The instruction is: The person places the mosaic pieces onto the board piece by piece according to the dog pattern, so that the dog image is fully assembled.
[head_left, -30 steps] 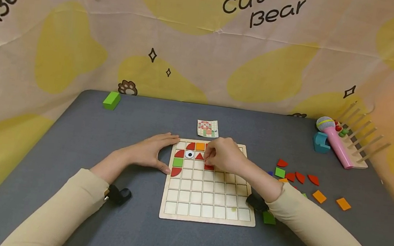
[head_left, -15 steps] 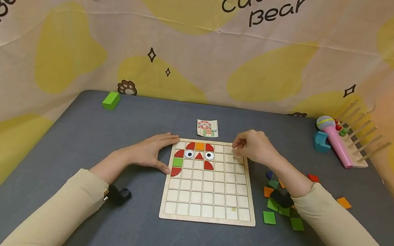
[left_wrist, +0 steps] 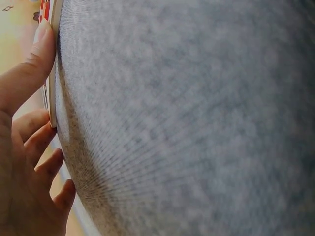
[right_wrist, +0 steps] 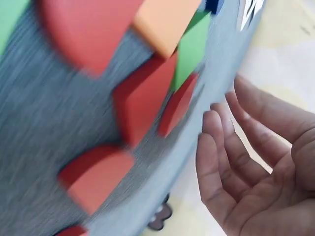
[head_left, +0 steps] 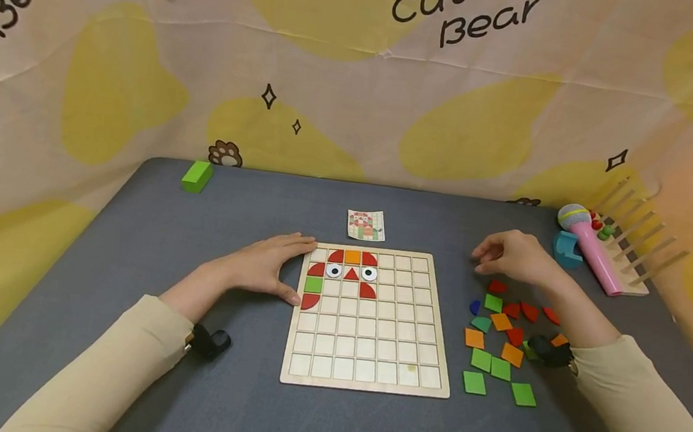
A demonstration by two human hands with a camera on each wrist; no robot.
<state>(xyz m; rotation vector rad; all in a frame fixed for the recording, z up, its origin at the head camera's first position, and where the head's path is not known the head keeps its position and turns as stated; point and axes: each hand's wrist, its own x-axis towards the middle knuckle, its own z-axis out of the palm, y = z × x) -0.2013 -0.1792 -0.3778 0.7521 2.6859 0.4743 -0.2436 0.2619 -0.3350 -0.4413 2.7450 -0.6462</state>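
Since a second ago the right hand (head_left: 511, 257) has left the wooden grid board (head_left: 364, 378) and swung out to the right; it now hovers with loosely relaxed, empty fingers (right_wrist: 231, 157) above the loose pile of coloured tiles (head_left: 503, 333), nearest the red tile (head_left: 496, 287) at the pile's far edge. That pile of red, orange and green pieces lies on the grey bench (head_left: 124, 248) just right of the board. The left hand (head_left: 263, 269) has not shifted: it lies flat with straight fingers, thumb and fingertips (left_wrist: 42, 49) pressed against the board's left edge. On the board, red, orange and green tiles and two eye pieces (head_left: 333, 270) fill the upper left cells. A small pattern card (head_left: 365, 224) sits just beyond the board. Farther off are a green block (head_left: 196, 176) at the far left and a pink toy microphone (head_left: 590, 247) beside a wooden peg rack (head_left: 632, 266) at the far right.
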